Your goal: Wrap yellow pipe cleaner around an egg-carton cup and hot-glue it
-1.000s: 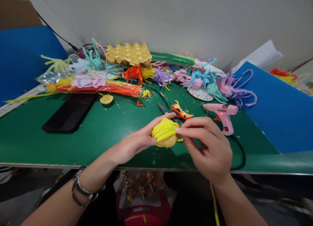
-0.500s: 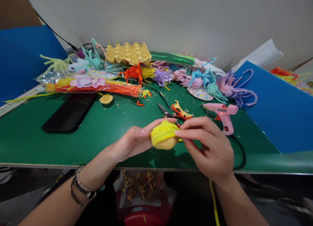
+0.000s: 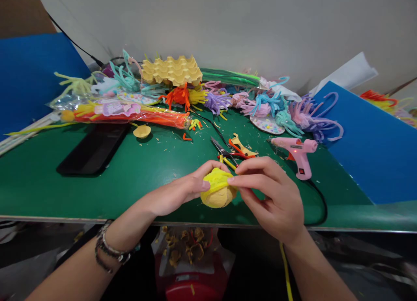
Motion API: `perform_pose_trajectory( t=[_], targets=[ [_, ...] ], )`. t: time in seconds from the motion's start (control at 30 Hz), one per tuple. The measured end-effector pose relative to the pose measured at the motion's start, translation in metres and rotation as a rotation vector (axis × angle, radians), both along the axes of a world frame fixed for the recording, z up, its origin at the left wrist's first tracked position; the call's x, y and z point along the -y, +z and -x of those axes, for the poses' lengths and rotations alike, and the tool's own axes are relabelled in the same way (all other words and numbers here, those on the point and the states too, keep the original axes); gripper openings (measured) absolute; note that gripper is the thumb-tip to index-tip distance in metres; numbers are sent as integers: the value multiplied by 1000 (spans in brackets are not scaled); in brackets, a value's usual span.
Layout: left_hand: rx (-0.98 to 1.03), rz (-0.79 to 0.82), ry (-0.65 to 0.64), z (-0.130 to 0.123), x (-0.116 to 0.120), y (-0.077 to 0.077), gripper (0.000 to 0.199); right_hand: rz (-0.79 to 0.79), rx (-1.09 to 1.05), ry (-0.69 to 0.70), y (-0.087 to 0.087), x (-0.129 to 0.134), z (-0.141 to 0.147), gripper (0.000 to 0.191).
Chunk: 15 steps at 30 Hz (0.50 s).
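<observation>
My left hand (image 3: 182,188) holds a rounded tan egg-carton piece (image 3: 219,198), its thumb pressing on the near side and its fingers behind. Yellow pipe cleaner (image 3: 215,177) is wound round the upper part of the piece; the lower part is bare. At the right side of the winding, my right hand (image 3: 270,196) pinches the pipe cleaner between thumb and fingertips. A long yellow strand (image 3: 286,270) hangs below my right wrist. Just beyond my hands lie scissors (image 3: 223,149) with red handles, partly hidden, beside carton scraps (image 3: 243,145).
A pink glue gun (image 3: 298,153) with a lit light lies at right, its cord running forward. A black phone (image 3: 94,151) is at left. Behind are an egg carton (image 3: 172,70), bagged orange pipe cleaners (image 3: 143,116) and colourful bundles. Blue boards (image 3: 368,149) flank the table.
Both hands have lowered the piece slightly and tilted it, so more bare carton shows. My left thumb now lies on the winding. Yellow ends now show near the scissors.
</observation>
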<state>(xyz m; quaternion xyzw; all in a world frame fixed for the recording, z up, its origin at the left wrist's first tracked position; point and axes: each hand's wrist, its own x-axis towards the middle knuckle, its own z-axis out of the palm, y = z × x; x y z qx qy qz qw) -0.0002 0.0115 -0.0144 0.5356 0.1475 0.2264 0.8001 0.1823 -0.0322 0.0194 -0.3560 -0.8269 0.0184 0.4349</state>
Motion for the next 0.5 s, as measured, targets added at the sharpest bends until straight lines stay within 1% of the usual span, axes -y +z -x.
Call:
perform_pose_trajectory(
  t=[0.13,0.23,0.5],
  targets=[
    [-151,-126,22,2,1,12,35,3,26,2,0,1,0,18],
    [-196,-160,10,1,2,18,37,-2,40,1,1,1,1,17],
    [-275,-258,53,0,5,21,35,-3,39,6,0,1,1,16]
  ],
)
